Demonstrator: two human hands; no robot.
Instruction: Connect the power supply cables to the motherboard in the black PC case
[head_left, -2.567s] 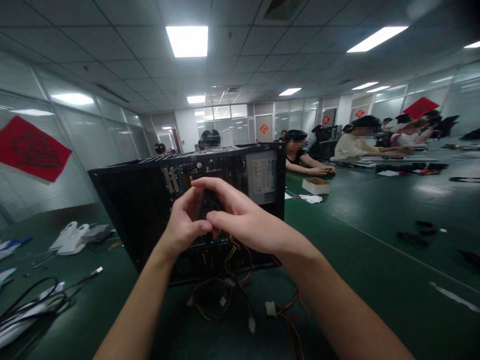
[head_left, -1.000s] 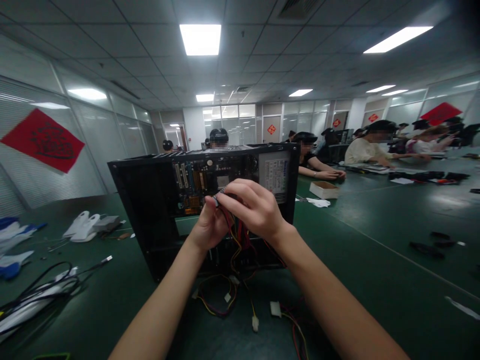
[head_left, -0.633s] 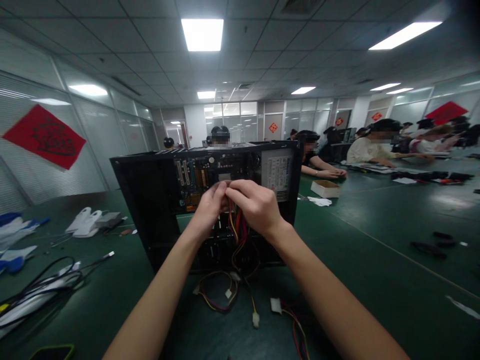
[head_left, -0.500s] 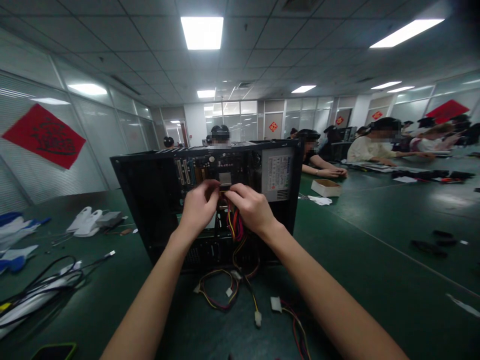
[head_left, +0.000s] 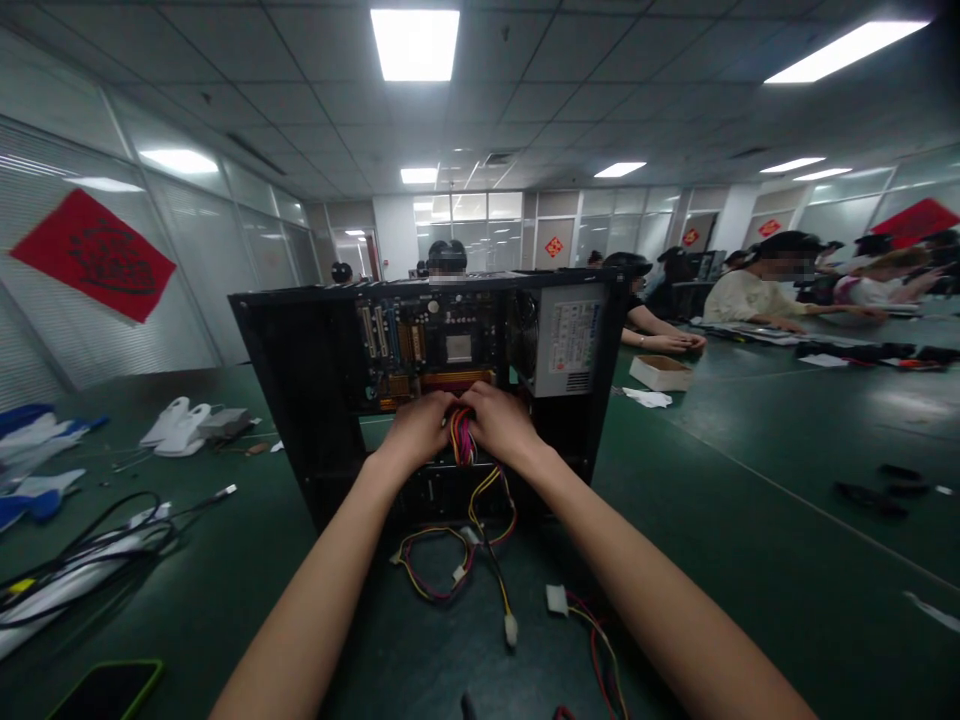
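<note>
An open black computer case (head_left: 300, 350) stands in front of me, its motherboard (head_left: 480, 318) facing my way. A silver power supply (head_left: 574, 345) sits in its upper right. Low at the board, my left hand (head_left: 420, 430) and my right hand (head_left: 501, 425) are close together with fingers closed. Both grip the upper end of a bundle of coloured power supply cables (head_left: 463, 438), which hangs down between them. The fingers hide its connector. Loose power leads with white plugs (head_left: 511, 630) trail onto the table below.
On the green table (head_left: 720, 560), black cables (head_left: 97, 550) and a phone (head_left: 109, 690) lie to the left, with white adapters (head_left: 180, 428) farther back. A small open box (head_left: 660, 373) stands to the right. Other people sit working across the table.
Both hands have moved down with the cable bundle, from in front of the board's middle to its lower edge. The square silver part on the board is now uncovered. My view has shifted slightly.
</note>
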